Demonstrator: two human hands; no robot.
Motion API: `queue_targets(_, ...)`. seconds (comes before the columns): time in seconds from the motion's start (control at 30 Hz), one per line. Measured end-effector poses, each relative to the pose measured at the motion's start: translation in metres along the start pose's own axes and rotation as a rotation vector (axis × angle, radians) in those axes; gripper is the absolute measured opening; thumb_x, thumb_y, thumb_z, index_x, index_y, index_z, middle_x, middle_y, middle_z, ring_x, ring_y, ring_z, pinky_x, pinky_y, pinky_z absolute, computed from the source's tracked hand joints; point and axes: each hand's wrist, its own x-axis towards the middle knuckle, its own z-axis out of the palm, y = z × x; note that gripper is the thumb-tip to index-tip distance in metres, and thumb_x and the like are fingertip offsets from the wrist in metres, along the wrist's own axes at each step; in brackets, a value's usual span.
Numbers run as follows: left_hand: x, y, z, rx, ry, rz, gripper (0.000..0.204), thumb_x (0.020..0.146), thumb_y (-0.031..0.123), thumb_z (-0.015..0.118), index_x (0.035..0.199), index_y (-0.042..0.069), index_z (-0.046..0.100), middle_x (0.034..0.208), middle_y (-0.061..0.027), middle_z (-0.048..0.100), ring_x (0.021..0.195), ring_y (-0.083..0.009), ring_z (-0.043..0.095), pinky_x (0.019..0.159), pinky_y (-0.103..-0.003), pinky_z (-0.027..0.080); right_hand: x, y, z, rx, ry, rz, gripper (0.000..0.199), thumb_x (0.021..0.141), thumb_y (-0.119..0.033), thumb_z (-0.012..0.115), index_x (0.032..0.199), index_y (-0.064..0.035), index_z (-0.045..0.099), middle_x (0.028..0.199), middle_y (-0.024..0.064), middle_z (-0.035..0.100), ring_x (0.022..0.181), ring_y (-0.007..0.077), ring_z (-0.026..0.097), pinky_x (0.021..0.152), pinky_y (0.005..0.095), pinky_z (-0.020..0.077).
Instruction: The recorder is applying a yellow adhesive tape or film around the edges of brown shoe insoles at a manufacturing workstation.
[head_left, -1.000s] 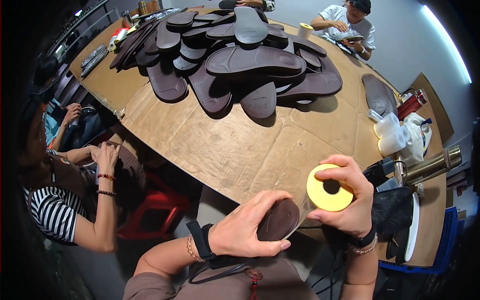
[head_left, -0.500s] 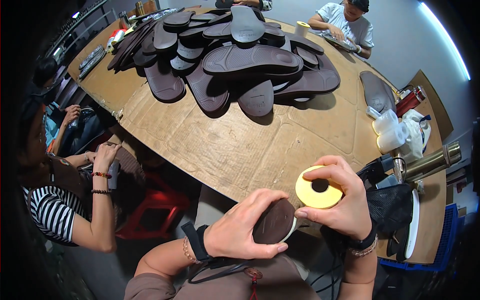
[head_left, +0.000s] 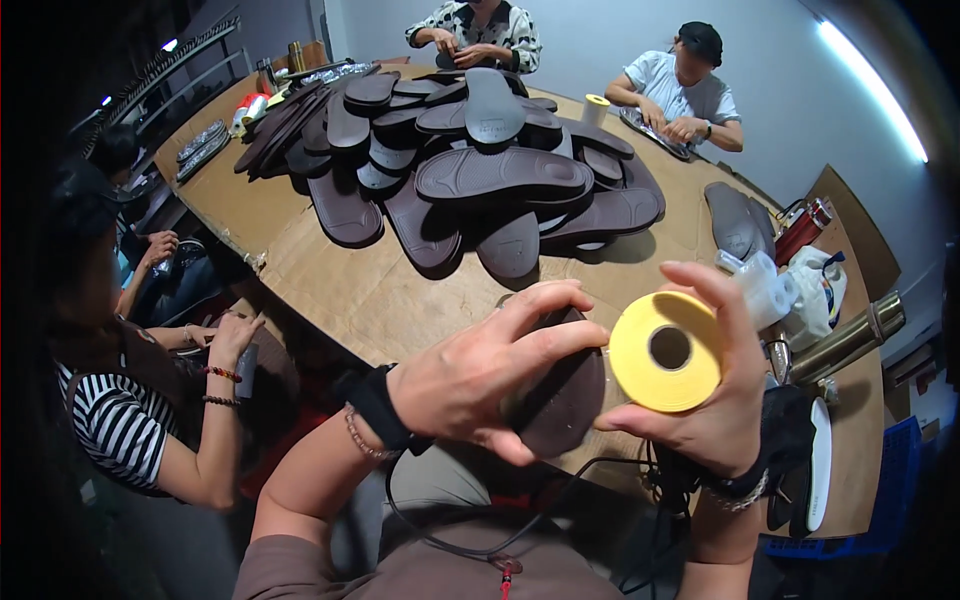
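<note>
Sole pile (head_left: 470, 170) on table (head_left: 330, 290), tape roll (head_left: 667, 352) right of held sole (head_left: 560, 395)

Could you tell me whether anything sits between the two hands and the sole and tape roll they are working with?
Nothing visible does: the left hand already grips the dark sole, and the right hand holds the yellow tape roll beside it.

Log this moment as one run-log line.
left hand: grips dark shoe sole | right hand: holds yellow tape roll | table: sole pile
</note>
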Motion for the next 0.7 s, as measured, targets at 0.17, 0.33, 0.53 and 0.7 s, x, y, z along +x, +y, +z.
queue_targets(0.17, -0.009, -0.007, 0.02, -0.065, 0.122, 0.026, 0.093, 0.072, 0.044, 0.088, 0.147, 0.005, 0.047, 0.148, -0.0243, 0.043, 0.144, -0.0489, 0.04, 0.118, -0.055, 0.039, 0.001, -0.005, -0.001, -0.189, -0.057, -0.081, 0.106, 0.061, -0.034, 0.103, 0.145, -0.0014, 0.047, 0.125, 0.0132, 0.063, 0.104, 0.0267, 0.071, 0.091, 0.0355, 0.0572)
queue_targets(0.33, -0.016, 0.004, 0.038, -0.104, 0.26, -0.047, 0.092, 0.073, 0.041, 0.084, 0.146, 0.001, 0.045, 0.149, -0.0255, 0.043, 0.147, -0.0469, 0.038, 0.119, -0.053, 0.034, 0.0, -0.011, -0.009, -0.177, -0.19, -0.069, 0.115, 0.065, -0.031, 0.1, 0.154, 0.0001, 0.033, 0.14, 0.0176, 0.054, 0.116, 0.0302, 0.065, 0.099, 0.0378, 0.0527)
queue_targets(0.53, -0.015, 0.002, 0.041, -0.135, 0.323, -0.045, 0.092, 0.072, 0.036, 0.082, 0.147, -0.002, 0.043, 0.148, -0.0263, 0.043, 0.146, -0.0468, 0.039, 0.12, -0.051, 0.034, -0.002, -0.01, -0.008, 0.045, -0.086, -0.089, 0.122, 0.066, -0.029, 0.101, 0.158, 0.0012, 0.026, 0.137, 0.0165, 0.055, 0.114, 0.0255, 0.064, 0.099, 0.0362, 0.0523)
queue_targets(0.7, -0.015, 0.001, 0.047, -0.143, 0.307, -0.057, 0.097, 0.076, 0.053, 0.078, 0.147, -0.002, 0.042, 0.15, -0.0266, 0.043, 0.149, -0.0462, 0.035, 0.121, -0.055, 0.029, 0.0, -0.009, 0.002, -0.135, 0.085, -0.142, 0.119, 0.064, -0.027, 0.102, 0.157, 0.0002, 0.032, 0.123, 0.0151, 0.063, 0.109, 0.0233, 0.067, 0.095, 0.0339, 0.0547)
